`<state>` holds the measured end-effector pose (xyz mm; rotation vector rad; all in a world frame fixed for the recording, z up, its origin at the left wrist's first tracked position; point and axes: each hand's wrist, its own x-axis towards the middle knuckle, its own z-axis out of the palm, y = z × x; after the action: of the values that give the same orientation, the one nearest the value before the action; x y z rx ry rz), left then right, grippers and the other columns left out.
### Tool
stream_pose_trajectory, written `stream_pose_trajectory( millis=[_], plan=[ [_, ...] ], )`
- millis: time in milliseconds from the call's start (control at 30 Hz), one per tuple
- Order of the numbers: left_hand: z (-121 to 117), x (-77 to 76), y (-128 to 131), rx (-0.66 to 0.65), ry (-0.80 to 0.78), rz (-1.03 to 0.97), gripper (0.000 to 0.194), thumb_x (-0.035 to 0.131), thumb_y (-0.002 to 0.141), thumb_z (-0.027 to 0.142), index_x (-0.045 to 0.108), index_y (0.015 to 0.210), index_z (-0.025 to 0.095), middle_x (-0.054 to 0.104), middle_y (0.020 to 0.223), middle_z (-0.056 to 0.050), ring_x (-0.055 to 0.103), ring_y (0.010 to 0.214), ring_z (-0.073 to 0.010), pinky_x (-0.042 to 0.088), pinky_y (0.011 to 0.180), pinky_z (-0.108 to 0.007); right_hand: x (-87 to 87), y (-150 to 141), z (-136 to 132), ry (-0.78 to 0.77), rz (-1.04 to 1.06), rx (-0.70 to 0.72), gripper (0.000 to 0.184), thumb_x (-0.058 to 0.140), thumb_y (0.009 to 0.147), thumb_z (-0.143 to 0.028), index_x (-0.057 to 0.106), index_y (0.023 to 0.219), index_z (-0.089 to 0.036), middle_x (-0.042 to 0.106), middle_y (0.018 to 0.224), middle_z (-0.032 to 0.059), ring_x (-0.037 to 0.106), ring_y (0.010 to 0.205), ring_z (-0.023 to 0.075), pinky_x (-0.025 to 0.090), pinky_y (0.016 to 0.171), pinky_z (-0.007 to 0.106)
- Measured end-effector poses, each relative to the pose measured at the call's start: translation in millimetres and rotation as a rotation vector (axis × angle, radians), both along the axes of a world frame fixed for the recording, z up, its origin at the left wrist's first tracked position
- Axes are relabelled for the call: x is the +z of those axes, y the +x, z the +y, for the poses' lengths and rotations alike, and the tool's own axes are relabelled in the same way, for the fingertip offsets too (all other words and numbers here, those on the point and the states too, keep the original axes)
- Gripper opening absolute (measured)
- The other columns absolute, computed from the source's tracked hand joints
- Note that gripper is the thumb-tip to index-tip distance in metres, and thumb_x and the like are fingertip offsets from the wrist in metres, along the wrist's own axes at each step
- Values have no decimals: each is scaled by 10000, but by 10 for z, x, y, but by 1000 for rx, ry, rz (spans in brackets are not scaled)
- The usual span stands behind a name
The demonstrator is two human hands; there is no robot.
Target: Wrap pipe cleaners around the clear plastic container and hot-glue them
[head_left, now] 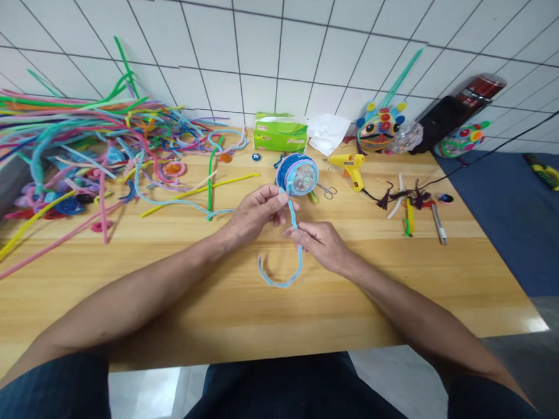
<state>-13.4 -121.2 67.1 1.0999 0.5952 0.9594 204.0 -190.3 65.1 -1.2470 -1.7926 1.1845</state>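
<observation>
Between my two hands runs a light blue pipe cleaner (pixel 292 215), its free end curling in a hook over the tabletop. My left hand (pixel 265 205) pinches its upper part, close to a round object (pixel 301 174) wrapped in dark blue, lilac and light blue pipe cleaners with a clear, shiny end. Lower down, the thumb and fingers of my right hand (pixel 322 243) are closed on the same pipe cleaner. Whether the pipe cleaner joins the wrapped object cannot be made out. Small scissors (pixel 327 191) lie just right of that object.
A tangled heap of pipe cleaners (pixel 86 137) fills the left. Along the wall stand a green tissue pack (pixel 280 133), a decorated face figure (pixel 378 132) and a dark red bottle (pixel 485 89). A yellow glue gun (pixel 350 167) and a utility knife (pixel 439 225) lie on the right.
</observation>
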Motion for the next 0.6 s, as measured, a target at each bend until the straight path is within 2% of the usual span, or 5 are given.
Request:
stream_pose_trajectory(
  millis=[233,333,400,500,600],
  plan=[
    [-135,7,65,-50,-87,-40,608,1128,824,625,728,935,180,794,811,11,726,707,-107,597,718,-225,5,249,219,145,82,-391,764,703,982,-988,812,888,-237,646,651,-28,555,622,155,434,664,336],
    [-209,3,98,-141,-187,-45,710,1154,753,683,684,976,200,788,855,29,784,692,-149,649,676,-274,-37,199,228,92,181,-384,735,761,951,-967,822,958,-234,659,677,-37,570,627,153,466,661,333],
    [-265,-10,118,-161,-200,-15,729,1143,752,711,674,984,204,765,864,39,733,624,-129,587,567,-251,-68,119,194,47,230,-362,697,823,920,-928,817,1004,-236,682,715,-39,583,640,150,483,659,326],
    [-323,-44,135,-122,-123,52,657,1080,836,710,701,960,188,705,804,50,574,553,-61,436,518,-204,-94,4,132,-16,310,-337,594,904,890,-809,795,1018,-240,710,766,-38,580,650,137,486,651,309],
    [-332,-71,128,-85,-22,127,589,1002,914,701,713,921,188,647,741,50,510,571,-66,397,558,-218,-85,-52,98,-79,393,-328,491,934,871,-691,766,980,-242,707,761,-36,574,653,133,473,640,296]
  ],
)
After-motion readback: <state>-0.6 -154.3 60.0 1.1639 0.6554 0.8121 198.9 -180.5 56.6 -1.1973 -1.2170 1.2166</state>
